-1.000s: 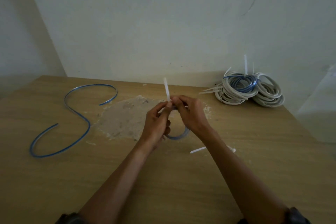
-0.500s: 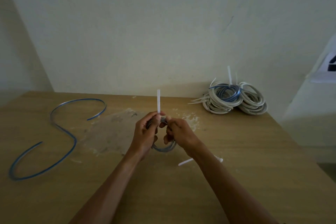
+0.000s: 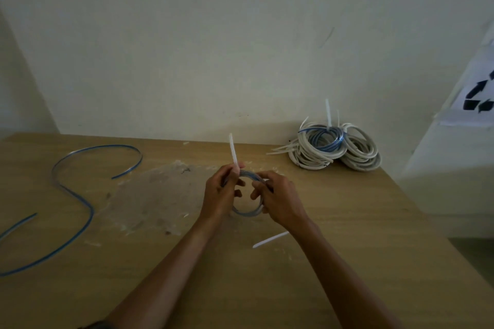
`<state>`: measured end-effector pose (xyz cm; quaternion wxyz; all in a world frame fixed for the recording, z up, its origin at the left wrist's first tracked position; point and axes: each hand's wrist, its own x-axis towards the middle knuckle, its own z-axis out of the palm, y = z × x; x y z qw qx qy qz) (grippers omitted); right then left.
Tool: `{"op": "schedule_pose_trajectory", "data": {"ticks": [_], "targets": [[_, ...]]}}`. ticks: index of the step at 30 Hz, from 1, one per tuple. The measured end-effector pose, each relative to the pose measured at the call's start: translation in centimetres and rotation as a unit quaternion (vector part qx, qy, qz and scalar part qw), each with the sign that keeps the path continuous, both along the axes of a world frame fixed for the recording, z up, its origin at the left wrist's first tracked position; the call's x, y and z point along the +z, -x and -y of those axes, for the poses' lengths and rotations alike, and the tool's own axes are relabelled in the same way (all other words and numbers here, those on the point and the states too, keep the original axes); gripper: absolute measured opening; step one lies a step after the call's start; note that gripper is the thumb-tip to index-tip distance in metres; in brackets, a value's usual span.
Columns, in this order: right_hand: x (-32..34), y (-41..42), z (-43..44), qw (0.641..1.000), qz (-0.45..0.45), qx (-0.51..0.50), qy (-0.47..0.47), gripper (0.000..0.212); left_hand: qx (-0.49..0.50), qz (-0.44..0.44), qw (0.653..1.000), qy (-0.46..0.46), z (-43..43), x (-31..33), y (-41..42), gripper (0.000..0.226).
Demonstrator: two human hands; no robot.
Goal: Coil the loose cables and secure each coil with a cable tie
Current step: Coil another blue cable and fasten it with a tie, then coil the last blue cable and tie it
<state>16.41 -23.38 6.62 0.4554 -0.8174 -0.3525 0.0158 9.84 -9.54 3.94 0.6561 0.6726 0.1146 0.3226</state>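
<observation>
**The coil may spring open before the tie locks**

Your left grip (image 3: pixel 219 192) pinches the white cable tie (image 3: pixel 234 152) against the far-left part of the small coil (image 3: pixel 247 212), and the tie's tail stands up above your fingers. Your right grip (image 3: pixel 278 200) is curled round the right side of the coil. You hold the coil over the middle of the tabletop (image 3: pixel 347 248).

I cannot see if the tail is already through the tie's head, because your fingers hide it. If it is not locked, loosening the right grip would probably let the stiff turns spring apart. Pulling the tail at an angle could slide the tie along the coil, or it could catch only some turns.

The spare tie (image 3: pixel 270 239) lies near, just beside your right forearm, and a sweep of the arm may knock it away.
</observation>
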Motion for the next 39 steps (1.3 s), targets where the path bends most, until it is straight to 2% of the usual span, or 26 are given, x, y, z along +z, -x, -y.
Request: {"op": "schedule_pose_trajectory", "data": {"ticks": [2, 5, 7, 10, 12, 15, 19, 22, 25, 26, 28, 30, 33, 35, 37, 39], "targets": [[-0.1, -0.7, 0.8, 0.998, -0.037, -0.025, -0.054, 0.013, -0.023, -0.023, 0.997, -0.067, -0.2, -0.2, -1.1, 0.028], [0.5, -2.2, 2.2, 0.989, -0.035, -0.081, -0.122, 0.010, -0.039, -0.083, 0.971, -0.220, -0.2, -1.4, -3.1, 0.066], [1.1, -4.5, 3.6, 0.976, -0.017, -0.144, -0.161, 0.010, -0.039, -0.138, 0.938, -0.316, -0.3, -2.6, -3.8, 0.075], [3.6, -9.0, 5.5, 0.949, 0.034, -0.252, -0.185, 0.010, -0.071, -0.223, 0.861, -0.452, -0.2, -3.3, -3.8, 0.068], [5.6, -11.5, 6.1, 0.932, 0.045, -0.300, -0.197, 0.013, -0.072, -0.233, 0.826, -0.509, 0.0, -3.5, -3.8, 0.081], [6.9, -14.3, 6.5, 0.924, 0.044, -0.349, -0.152, 0.021, -0.064, -0.238, 0.815, -0.525, 0.0, -3.8, -3.7, 0.089], [4.9, -17.3, 6.7, 0.925, 0.003, -0.369, -0.084, 0.024, -0.073, -0.250, 0.816, -0.516, 0.2, -3.9, -3.6, 0.067], [3.1, -19.4, 7.0, 0.923, 0.012, -0.383, -0.037, 0.037, -0.071, -0.247, 0.816, -0.518, 0.2, -3.8, -3.4, 0.056], [3.5, -17.3, 6.7, 0.922, 0.018, -0.383, -0.050, 0.036, -0.079, -0.247, 0.809, -0.528, 0.1, -3.7, -2.7, 0.054], [3.3, -16.7, 6.4, 0.921, 0.021, -0.385, -0.062, 0.034, -0.087, -0.243, 0.817, -0.516, 0.0, -3.5, -2.3, 0.053], [2.8, -14.9, 5.4, 0.913, 0.023, -0.398, -0.090, 0.045, -0.101, -0.228, 0.838, -0.485, -0.5, -2.7, -0.8, 0.047], [2.1, -12.3, 3.4, 0.917, 0.033, -0.379, -0.116, 0.046, -0.075, -0.214, 0.860, -0.456, -1.7, -1.9, 1.2, 0.041], [0.8, -7.5, -1.2, 0.956, 0.033, -0.264, -0.123, 0.019, 0.028, -0.210, 0.872, -0.442, -4.4, -0.7, 4.6, 0.037], [-0.2, -4.0, -4.6, 0.981, 0.032, -0.170, -0.089, 0.008, 0.113, -0.250, 0.836, -0.475, -6.7, -0.3, 7.0, 0.037], [-1.0, -0.6, -7.8, 0.996, 0.012, -0.075, -0.048, 0.008, 0.209, -0.307, 0.780, -0.503, -9.2, -0.1, 10.0, 0.041], [-1.8, 2.4, -10.3, 1.000, 0.003, 0.024, -0.009, 0.009, 0.315, -0.372, 0.724, -0.488, -11.5, -0.2, 13.2, 0.046]]}}
